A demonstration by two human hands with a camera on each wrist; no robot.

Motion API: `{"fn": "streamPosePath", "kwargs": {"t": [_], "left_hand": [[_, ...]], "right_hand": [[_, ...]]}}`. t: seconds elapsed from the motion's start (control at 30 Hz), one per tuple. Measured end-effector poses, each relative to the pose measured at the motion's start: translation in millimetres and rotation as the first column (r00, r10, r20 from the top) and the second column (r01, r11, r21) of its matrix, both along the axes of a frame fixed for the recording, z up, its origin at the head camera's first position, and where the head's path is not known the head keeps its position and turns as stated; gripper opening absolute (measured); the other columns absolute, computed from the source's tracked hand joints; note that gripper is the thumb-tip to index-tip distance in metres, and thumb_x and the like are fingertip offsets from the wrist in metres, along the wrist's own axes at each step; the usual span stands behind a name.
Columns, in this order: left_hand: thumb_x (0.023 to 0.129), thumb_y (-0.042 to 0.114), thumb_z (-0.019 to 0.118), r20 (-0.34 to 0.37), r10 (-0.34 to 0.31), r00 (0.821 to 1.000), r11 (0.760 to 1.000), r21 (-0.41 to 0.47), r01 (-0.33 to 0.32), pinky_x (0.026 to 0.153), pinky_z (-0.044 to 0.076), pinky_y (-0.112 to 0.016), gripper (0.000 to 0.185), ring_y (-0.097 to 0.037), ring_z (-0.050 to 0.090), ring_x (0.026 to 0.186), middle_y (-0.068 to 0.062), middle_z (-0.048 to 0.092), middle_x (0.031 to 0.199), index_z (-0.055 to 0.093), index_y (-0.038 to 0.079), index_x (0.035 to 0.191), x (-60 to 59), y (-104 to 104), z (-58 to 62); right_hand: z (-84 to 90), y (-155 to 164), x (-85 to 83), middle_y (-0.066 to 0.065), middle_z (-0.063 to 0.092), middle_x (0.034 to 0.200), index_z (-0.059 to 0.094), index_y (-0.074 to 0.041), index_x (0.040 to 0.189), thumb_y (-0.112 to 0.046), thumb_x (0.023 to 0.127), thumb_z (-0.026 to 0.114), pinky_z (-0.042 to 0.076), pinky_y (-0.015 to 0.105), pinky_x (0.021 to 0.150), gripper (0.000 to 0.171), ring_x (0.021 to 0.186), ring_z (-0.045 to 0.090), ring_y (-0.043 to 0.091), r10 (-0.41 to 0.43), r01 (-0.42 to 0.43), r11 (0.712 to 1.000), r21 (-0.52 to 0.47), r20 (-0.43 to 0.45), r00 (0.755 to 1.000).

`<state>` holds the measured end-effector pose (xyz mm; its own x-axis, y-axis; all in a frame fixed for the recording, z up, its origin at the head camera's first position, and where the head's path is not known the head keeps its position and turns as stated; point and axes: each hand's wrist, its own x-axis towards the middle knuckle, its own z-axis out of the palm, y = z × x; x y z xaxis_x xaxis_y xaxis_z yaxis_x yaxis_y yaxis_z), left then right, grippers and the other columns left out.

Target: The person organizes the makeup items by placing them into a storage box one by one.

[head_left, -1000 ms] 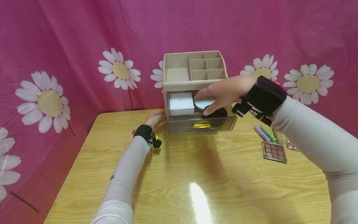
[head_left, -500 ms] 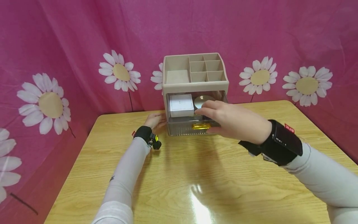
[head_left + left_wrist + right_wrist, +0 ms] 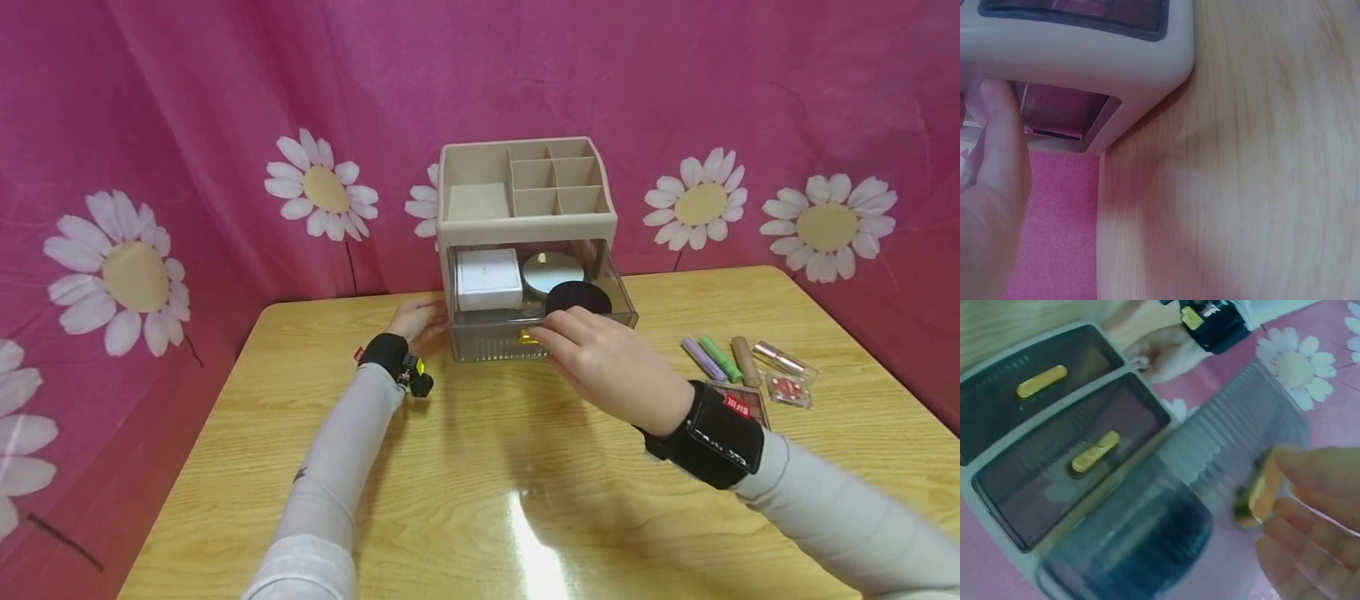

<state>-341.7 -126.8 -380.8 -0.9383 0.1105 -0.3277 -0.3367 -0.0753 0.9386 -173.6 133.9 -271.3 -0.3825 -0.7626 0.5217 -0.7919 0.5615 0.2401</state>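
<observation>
A beige makeup organizer (image 3: pixel 525 229) stands at the back of the table, its clear top drawer (image 3: pixel 480 343) pulled out. Inside the drawer lie a white box (image 3: pixel 489 283), a round silver-topped case (image 3: pixel 553 271) and a black round item (image 3: pixel 576 295). My right hand (image 3: pixel 611 367) is at the drawer front, thumb and fingers pinching the gold drawer handle (image 3: pixel 1261 490). On the organizer's left side my left hand (image 3: pixel 416 321) rests with its fingers extended; the left wrist view has its thumb (image 3: pixel 1000 119) against the side wall.
On the table's right lie a purple tube (image 3: pixel 703 360), a green tube (image 3: pixel 722 360), a brown tube (image 3: pixel 746 362), a clear-capped tube (image 3: pixel 784 360) and a small red-patterned case (image 3: pixel 788 389). An eyeshadow palette (image 3: pixel 753 404) is partly behind the right wrist. A pink flowered curtain (image 3: pixel 360 83) hangs behind.
My right hand has left the inside of the drawer, where it was over the black round item, and come down to the handle. The left hand and organizer stay in place.
</observation>
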Motion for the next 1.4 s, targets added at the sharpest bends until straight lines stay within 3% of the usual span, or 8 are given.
{"fn": "streamPosePath", "kwargs": {"t": [0.2,0.37,0.77,1.07,1.17,1.33,1.4], "left_hand": [[0.096,-0.001,0.041,0.002,-0.005,1.0,1.0,0.01,0.005,0.104,0.037,-0.037,0.042,-0.031,0.043,0.123,-0.023,0.041,0.135,0.034,-0.007,0.137,0.0,0.2,1.1],[0.096,-0.001,0.041,0.001,0.002,1.0,1.0,0.01,-0.002,0.103,0.039,-0.036,0.042,-0.031,0.043,0.122,-0.023,0.042,0.135,0.034,-0.006,0.137,-0.2,-0.3,-0.4],[0.096,-0.002,0.041,-0.009,0.005,1.0,0.999,0.037,-0.005,0.104,0.037,-0.037,0.041,-0.032,0.043,0.122,-0.024,0.041,0.135,0.034,-0.007,0.136,1.3,0.3,-0.7],[0.096,0.0,0.042,0.007,0.012,1.0,1.0,0.021,-0.012,0.104,0.037,-0.037,0.041,-0.031,0.043,0.122,-0.022,0.043,0.134,0.037,-0.005,0.135,1.0,0.0,-0.7],[0.096,0.001,0.04,-0.007,0.005,1.0,1.0,-0.025,-0.005,0.105,0.036,-0.036,0.042,-0.031,0.042,0.124,-0.022,0.041,0.136,0.034,-0.005,0.137,0.4,-0.2,-1.9],[0.095,0.003,0.044,-0.056,-0.007,0.998,0.999,-0.037,0.005,0.097,0.044,-0.034,0.043,-0.028,0.048,0.118,-0.022,0.046,0.131,0.035,-0.006,0.137,-24.5,-7.3,-30.3],[0.094,0.004,0.048,-0.087,-0.019,0.996,1.0,0.019,0.021,0.093,0.047,-0.034,0.044,-0.027,0.052,0.113,-0.022,0.05,0.127,0.038,-0.006,0.135,-43.1,-14.0,-52.4]], "right_hand": [[-13.1,-2.4,-4.4,0.015,0.059,0.09,0.065,0.008,0.099,0.008,0.071,0.072,0.054,0.028,0.068,0.029,0.078,0.054,0.023,0.015,-0.019,0.999,-0.027,-0.118,0.993],[-21.6,-4.6,-7.9,0.015,0.059,0.09,0.064,0.008,0.098,0.011,0.071,0.07,0.055,0.031,0.069,0.028,0.079,0.056,0.024,0.02,-0.034,0.996,-0.084,-0.165,0.986],[-25.4,-6.7,-11.3,0.013,0.058,0.084,0.064,0.007,0.095,0.011,0.072,0.07,0.053,0.029,0.062,0.024,0.072,0.052,0.022,0.006,-0.032,0.989,-0.146,-0.176,0.984],[-24.9,-7.7,-12.7,0.012,0.057,0.083,0.064,0.006,0.093,0.01,0.072,0.07,0.053,0.028,0.06,0.022,0.072,0.052,0.021,0.008,-0.037,0.986,-0.165,-0.171,0.985],[-24.0,-8.9,-14.8,0.012,0.057,0.084,0.065,0.006,0.093,0.009,0.073,0.07,0.053,0.028,0.061,0.021,0.073,0.052,0.021,0.009,-0.039,0.984,-0.175,-0.171,0.985],[-22.2,-11.4,-22.1,0.012,0.057,0.083,0.065,0.005,0.092,0.008,0.074,0.069,0.052,0.029,0.061,0.018,0.073,0.053,0.022,0.005,-0.037,0.981,-0.19,-0.167,0.986],[-21.2,-12.4,-25.7,0.012,0.057,0.084,0.064,0.005,0.092,0.009,0.076,0.068,0.052,0.03,0.062,0.018,0.074,0.053,0.022,-0.002,-0.027,0.982,-0.187,-0.156,0.988]]}}
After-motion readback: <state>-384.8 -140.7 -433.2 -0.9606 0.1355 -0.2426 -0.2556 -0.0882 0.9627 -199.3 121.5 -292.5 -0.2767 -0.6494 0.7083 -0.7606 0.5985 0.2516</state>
